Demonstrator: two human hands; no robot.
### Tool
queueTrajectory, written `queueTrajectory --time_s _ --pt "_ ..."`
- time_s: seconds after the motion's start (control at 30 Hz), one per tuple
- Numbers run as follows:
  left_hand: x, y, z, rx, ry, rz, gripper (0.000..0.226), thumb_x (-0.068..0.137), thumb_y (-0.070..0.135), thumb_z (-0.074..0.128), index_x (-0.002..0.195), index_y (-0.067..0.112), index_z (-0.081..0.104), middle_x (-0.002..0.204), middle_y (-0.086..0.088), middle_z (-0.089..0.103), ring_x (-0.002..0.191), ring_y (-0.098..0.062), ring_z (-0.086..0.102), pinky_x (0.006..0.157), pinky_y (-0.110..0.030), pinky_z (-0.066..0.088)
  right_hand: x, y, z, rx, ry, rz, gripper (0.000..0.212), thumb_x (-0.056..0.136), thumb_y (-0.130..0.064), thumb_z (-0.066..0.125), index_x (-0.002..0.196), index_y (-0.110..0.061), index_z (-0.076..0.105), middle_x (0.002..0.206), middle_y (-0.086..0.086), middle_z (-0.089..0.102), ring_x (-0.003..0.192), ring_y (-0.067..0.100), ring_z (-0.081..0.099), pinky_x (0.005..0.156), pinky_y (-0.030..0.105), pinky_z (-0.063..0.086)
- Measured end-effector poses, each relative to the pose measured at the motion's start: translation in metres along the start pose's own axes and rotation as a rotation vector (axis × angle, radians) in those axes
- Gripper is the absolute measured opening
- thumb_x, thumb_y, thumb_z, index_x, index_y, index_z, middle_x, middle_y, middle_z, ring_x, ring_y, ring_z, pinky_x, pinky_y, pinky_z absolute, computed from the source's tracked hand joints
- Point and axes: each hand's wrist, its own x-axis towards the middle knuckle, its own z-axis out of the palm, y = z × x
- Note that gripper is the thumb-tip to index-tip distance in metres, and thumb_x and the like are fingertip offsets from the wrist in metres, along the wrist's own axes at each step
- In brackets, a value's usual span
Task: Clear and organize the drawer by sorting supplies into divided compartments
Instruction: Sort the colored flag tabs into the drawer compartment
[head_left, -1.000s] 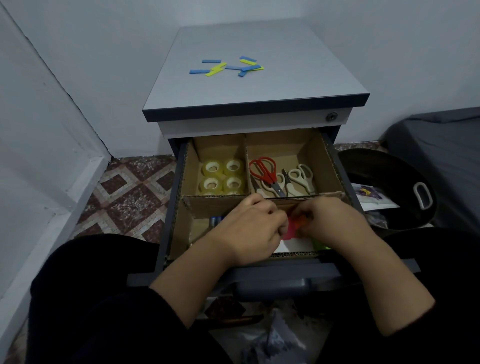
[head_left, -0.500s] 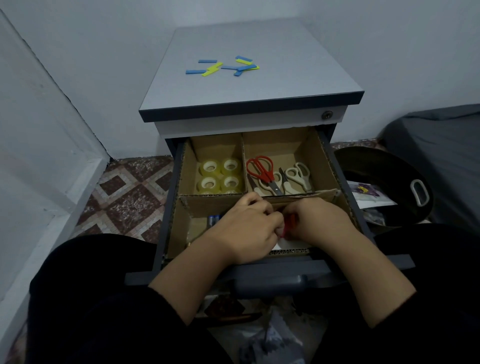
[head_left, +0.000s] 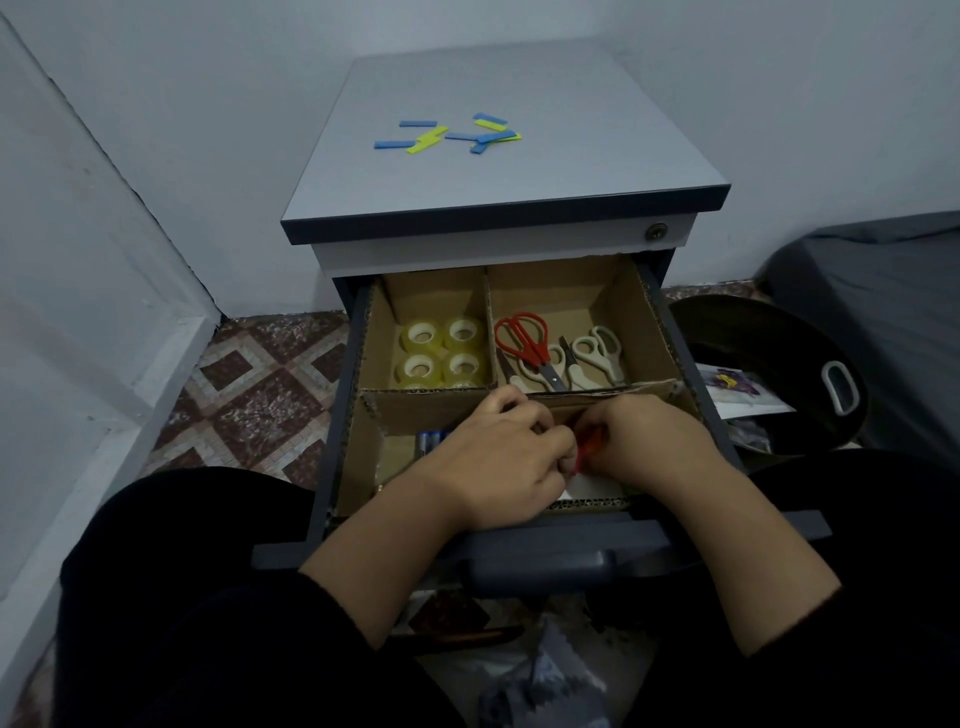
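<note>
Single head-worn view, wide-angle, angled forward and down, close over open drawer (head_left: 332, 415) and cabinet top (head_left: 519, 171).

Filling the front compartment of the drawer (head_left: 347, 415): left hand (head_left: 506, 457) and right hand (head_left: 652, 441), pressed together, leaving only a gap at its left end beside batteries (head_left: 431, 441). Crowding the rear left compartment: tape rolls (head_left: 441, 351). Covering the rear right floor: scissors (head_left: 556, 351), with room above. Overhanging the rear: cabinet worktop (head_left: 519, 171).
</note>
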Motion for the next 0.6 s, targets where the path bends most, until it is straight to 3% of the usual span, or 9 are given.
queueTrajectory --time_s 0.3,0.47,0.6 --pt "0.0 -0.004 0.001 -0.071 0.011 -0.036 0.022 0.094 0.026 0.039 0.11 0.027 0.053 0.12 0.002 0.048 0.12 -0.015 0.028 0.111 -0.028 0.012 -0.006 0.007 -0.012 0.039 0.017 0.068 0.032 0.076 -0.032 0.07 0.106 -0.043 0.068 0.096 -0.01 0.064 0.091 0.012 0.059 0.078 0.03 0.053" --pt "0.002 -0.002 0.004 0.048 -0.016 0.01 0.036 0.087 0.037 0.031 0.117 0.029 0.049 0.129 -0.003 0.046 0.132 -0.018 0.023 0.116 -0.035 -0.003 -0.006 0.006 -0.011 -0.011 0.022 0.073 0.032 0.079 -0.032 0.068 0.11 -0.042 0.066 0.104 -0.008 0.065 0.096 0.015 0.06 0.074 0.026 0.049" --pt "0.004 -0.002 0.005 0.094 -0.032 0.059 0.035 0.09 0.038 0.029 0.116 0.028 0.051 0.131 -0.006 0.049 0.135 -0.01 0.026 0.117 -0.041 -0.008 -0.004 0.003 -0.008 -0.004 0.002 0.084 0.032 0.079 -0.036 0.068 0.11 -0.043 0.066 0.106 -0.006 0.067 0.097 0.016 0.062 0.078 0.028 0.051"
